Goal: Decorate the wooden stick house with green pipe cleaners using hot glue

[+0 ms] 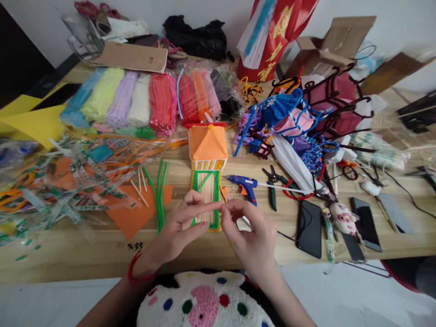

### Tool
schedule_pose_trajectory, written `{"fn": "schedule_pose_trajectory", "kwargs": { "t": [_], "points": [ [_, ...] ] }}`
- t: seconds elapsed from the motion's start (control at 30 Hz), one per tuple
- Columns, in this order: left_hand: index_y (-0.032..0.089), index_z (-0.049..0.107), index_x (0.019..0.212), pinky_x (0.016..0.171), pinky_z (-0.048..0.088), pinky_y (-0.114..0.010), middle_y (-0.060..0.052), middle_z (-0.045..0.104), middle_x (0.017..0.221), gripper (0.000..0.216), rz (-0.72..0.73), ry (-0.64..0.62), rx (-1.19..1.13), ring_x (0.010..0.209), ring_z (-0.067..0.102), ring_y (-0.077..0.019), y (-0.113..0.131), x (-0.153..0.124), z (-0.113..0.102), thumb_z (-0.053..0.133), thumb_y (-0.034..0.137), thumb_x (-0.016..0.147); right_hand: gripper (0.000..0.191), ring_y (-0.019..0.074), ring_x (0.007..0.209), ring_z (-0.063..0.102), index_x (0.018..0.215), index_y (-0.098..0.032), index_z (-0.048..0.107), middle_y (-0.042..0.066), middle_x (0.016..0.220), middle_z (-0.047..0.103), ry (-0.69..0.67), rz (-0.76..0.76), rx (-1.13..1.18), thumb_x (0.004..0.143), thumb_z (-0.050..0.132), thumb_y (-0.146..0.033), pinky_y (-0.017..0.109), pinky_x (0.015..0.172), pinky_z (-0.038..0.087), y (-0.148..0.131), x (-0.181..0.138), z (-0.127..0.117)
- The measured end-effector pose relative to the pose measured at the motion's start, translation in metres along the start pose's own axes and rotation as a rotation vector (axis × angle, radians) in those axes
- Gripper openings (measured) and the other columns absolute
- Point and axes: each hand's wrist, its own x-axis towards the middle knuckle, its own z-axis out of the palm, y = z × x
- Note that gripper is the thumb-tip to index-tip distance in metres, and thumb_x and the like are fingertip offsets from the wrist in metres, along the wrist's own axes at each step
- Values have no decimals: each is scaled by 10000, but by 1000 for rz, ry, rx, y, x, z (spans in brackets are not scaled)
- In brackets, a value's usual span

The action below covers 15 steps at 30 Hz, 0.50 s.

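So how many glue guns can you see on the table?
1: the blue glue gun, between the orange-roofed model and the dark-handled pliers. Others could be hidden.

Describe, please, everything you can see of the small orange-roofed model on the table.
The model sits upright on the table. Its orange roof slopes to a yellow tip above a white and yellow striped band. Towards the person lies a panel of pale sticks, framed in fuzzy-looking green with golden edging. The left hand hides part of its near end; contact is unclear.
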Motion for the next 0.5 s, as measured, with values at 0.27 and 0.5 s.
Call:
{"fn": "schedule_pose_trajectory", "kwargs": {
  "t": [0.27,0.5],
  "points": [
    [339,601,1204,911,382,-359,-31,396,978,375,-21,-11,-133,939,393,-171,-4,-2,1,539,198,861,105,93,518,535,790,-211,581,-29,661,642,13,2,-10,782,554,-109,216,537,464,0,-1,1],
    [320,632,1170,909,394,-334,-37,396,970,361,-39,21,-206,915,386,-167,-2,-2,4,575,202,834,107,93,518,530,782,-211,579,-26,662,641,6,13,-1,779,549,-109,217,532,464,0,-1,1]
  ]
}}
